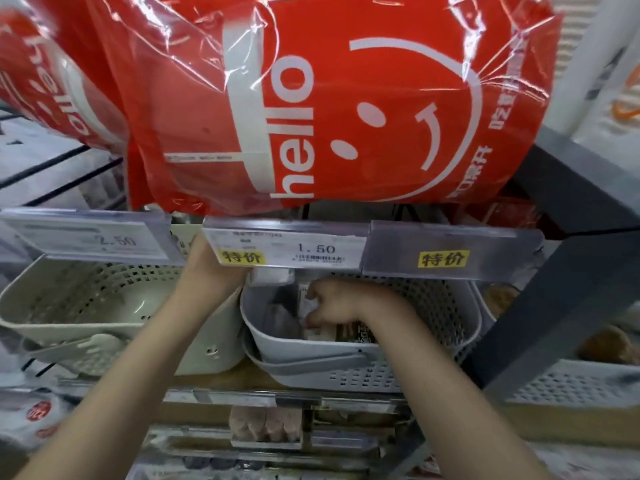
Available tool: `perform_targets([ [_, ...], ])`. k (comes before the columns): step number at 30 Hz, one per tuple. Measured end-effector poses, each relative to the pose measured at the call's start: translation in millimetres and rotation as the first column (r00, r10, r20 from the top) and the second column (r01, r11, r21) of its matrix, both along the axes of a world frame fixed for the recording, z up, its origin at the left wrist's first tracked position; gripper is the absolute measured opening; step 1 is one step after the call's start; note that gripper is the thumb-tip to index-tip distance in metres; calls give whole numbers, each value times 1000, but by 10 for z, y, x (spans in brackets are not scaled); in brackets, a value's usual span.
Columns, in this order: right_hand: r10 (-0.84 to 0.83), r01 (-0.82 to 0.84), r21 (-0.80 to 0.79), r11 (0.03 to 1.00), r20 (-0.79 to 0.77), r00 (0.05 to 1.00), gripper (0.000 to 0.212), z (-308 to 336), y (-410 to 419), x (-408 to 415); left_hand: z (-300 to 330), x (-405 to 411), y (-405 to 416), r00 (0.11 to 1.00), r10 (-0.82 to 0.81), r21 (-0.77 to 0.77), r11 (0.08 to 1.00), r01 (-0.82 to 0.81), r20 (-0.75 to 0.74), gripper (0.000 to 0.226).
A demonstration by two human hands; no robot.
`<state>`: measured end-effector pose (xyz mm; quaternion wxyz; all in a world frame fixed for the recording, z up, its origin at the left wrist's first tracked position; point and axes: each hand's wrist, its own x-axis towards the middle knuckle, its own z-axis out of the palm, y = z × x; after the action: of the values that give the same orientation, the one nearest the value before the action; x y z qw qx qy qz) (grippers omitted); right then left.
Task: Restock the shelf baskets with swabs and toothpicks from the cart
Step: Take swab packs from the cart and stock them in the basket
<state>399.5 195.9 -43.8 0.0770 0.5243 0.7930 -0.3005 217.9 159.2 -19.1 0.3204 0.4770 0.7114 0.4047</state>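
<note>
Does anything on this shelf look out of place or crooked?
Yes. The price tag holders hang tilted rather than level, and the red hello bag sags over the shelf edge above them. The cream basket sits askew, nested unevenly in another. The grey basket looks normal.

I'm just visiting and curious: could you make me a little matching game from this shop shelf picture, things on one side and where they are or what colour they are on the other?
Things:
1. plastic bag
2. cream basket
3. grey basket
4. price tag reading 1.50

Descriptions:
A. the right hand reaches into it
B. red, with "hello" and a smiley
C. on the shelf's left side
D. carries a yellow sticker

Pairs: 1-B, 2-C, 3-A, 4-D
</note>
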Motion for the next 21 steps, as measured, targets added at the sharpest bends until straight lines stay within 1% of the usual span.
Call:
perform_targets([
  [1,66,-65,-34,997,8,998,50,-10,34,-119,53,22,-32,1000,15,88,996,-15,3,35],
  [2,130,-128,-69,989,29,991,52,-29,57,-240,100,59,-78,999,-32,209,977,37,-27,24],
  [3,189,-184,-92,979,51,981,55,-71,72,-342,176,92,-119,995,-80,293,952,93,-54,15],
  [4,231,-222,-108,969,80,970,58,-112,82,-420,132,20,-100,992,-103,319,940,122,-75,18],
  [6,279,-265,-124,956,108,954,59,-171,98,-501,99,-67,-140,988,-107,288,948,136,-114,19],
  [8,286,-276,-99,956,100,953,54,-193,109,-523,95,-68,-192,991,-119,316,940,130,-53,21],
  [11,303,-301,-36,953,108,947,56,-196,89,-513,38,-68,-259,993,-103,343,936,79,52,17],
  [13,328,-329,-9,944,118,937,53,-193,72,-514,41,-62,-325,987,-97,365,930,43,131,23],
  [14,311,-313,4,950,95,946,51,-197,81,-506,49,-49,-359,980,-105,367,930,36,170,26],
  [16,226,-226,24,974,0,974,47,-149,86,-452,59,-60,-446,966,-114,351,936,27,230,24],
  [18,96,-88,58,994,-168,981,42,-33,36,-324,53,-106,-520,956,-92,340,940,-9,280,22],
  [19,23,-1,82,997,-269,963,40,29,-13,-239,54,-134,-557,951,-74,341,940,-34,299,22],
  [21,-81,161,147,976,-439,895,42,152,-182,-51,59,-167,-644,942,-41,337,938,-78,332,23],
])
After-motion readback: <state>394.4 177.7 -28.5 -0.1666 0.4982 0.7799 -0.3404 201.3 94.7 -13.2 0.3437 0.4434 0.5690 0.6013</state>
